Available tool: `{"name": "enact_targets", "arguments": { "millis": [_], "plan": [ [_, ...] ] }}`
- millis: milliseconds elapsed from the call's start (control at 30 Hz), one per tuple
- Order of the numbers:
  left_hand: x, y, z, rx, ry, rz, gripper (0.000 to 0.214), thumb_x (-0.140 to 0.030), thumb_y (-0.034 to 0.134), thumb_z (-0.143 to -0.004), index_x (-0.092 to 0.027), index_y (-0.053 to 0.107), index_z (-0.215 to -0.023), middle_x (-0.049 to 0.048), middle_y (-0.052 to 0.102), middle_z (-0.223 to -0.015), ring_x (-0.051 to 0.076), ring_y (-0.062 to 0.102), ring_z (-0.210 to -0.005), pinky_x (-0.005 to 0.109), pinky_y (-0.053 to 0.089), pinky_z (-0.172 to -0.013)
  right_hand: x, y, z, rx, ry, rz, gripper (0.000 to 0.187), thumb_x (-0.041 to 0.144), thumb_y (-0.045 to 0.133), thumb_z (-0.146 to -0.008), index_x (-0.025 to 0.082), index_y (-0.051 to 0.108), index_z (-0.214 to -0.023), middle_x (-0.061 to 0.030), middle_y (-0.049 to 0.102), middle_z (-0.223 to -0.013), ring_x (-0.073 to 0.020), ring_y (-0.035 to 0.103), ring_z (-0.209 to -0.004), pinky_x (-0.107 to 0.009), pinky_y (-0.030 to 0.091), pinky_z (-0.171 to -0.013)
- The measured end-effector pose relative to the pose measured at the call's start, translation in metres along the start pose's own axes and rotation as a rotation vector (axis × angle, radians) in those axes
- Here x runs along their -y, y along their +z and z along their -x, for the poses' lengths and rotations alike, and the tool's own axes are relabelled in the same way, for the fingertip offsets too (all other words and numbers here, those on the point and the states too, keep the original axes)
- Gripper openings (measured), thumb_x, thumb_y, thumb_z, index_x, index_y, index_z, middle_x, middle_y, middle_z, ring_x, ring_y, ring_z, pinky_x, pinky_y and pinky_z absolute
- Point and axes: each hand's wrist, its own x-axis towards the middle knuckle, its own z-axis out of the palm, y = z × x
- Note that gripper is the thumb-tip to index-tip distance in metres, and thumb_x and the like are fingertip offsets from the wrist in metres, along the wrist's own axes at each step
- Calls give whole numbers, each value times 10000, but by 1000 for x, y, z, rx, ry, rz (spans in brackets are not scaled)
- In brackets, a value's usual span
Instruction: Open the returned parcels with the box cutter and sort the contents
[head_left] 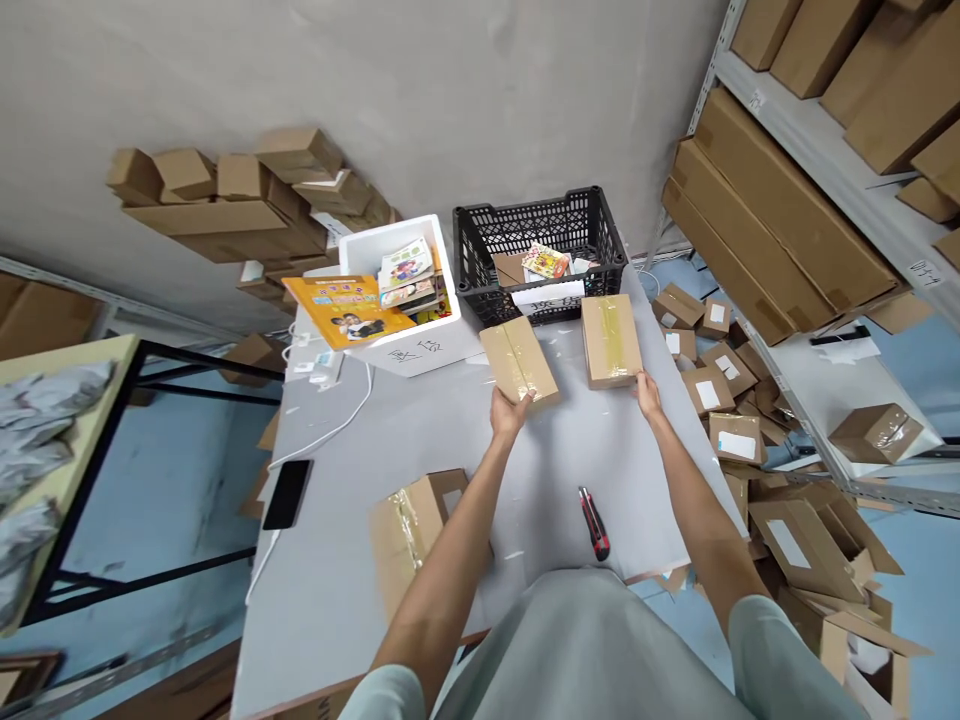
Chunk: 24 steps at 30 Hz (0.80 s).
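Before the black crate [480, 303], on the table [330, 570], the left carton [519, 358] is clasped at its near end by the left hand [510, 412], thumb on top; whether the right carton's [611, 340] near corner is gripped or merely touched by the right hand [647, 394] cannot be told. Too loosely held, that carton could be dropped.

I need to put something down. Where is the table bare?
Between the phone and nearest box, and between the knife and right forearm. The far side is crowded: white tub, black crate.
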Motion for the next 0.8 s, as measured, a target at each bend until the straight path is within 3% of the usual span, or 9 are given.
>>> {"name": "enact_targets", "arguments": {
  "millis": [133,300,467,533,600,700,800],
  "plan": [
    [-3,7,1,31,91,13,664,-376,865,-918,-199,566,-1485,170,730,-1463,386,687,-1354,484,506,-1170,6,6,7,71,132,-163,696,609,356,-1054,204,715,-1492,-143,765,-1450,-310,701,-1357,-444,668,-996],
    [-14,16,-2,90,84,38,671,-422,863,-906,-185,585,-1470,212,731,-1439,429,670,-1404,536,492,-1204,25,19,12,129,249,-264,718,618,405,-1056,193,634,-1586,-151,609,-1670,-316,610,-1500,-484,642,-1062],
    [-8,-5,22,264,139,168,719,-451,829,-918,-211,587,-1551,192,686,-1551,389,675,-1419,541,499,-1234,41,14,38,125,355,-277,940,801,343,-1035,110,565,-1631,-274,624,-1615,-352,687,-1409,-540,624,-1082],
    [13,-28,49,219,181,170,767,-489,814,-923,-196,574,-1590,215,617,-1629,404,586,-1528,567,440,-1295,45,18,70,108,371,-282,1027,878,286,-1007,103,575,-1615,-289,652,-1572,-351,707,-1388,-529,623,-1088],
    [47,-61,87,138,280,116,753,-541,765,-949,-196,589,-1595,212,584,-1662,407,492,-1610,575,347,-1366,43,31,118,98,370,-288,1061,936,265,-973,129,631,-1556,-280,684,-1535,-350,721,-1378,-518,617,-1104],
    [117,-120,151,15,380,46,638,-555,620,-1038,-279,588,-1611,131,553,-1705,352,440,-1652,546,288,-1411,29,63,208,165,380,-315,1011,993,371,-903,185,751,-1378,-266,759,-1422,-382,761,-1310,-556,621,-1095],
    [191,-173,208,-145,272,-42,731,-574,640,-1010,-271,521,-1664,149,503,-1735,377,397,-1673,568,276,-1418,12,99,294,350,464,-420,871,970,586,-828,236,788,-1251,-222,783,-1391,-399,752,-1324,-591,566,-1166]
  ]
}}
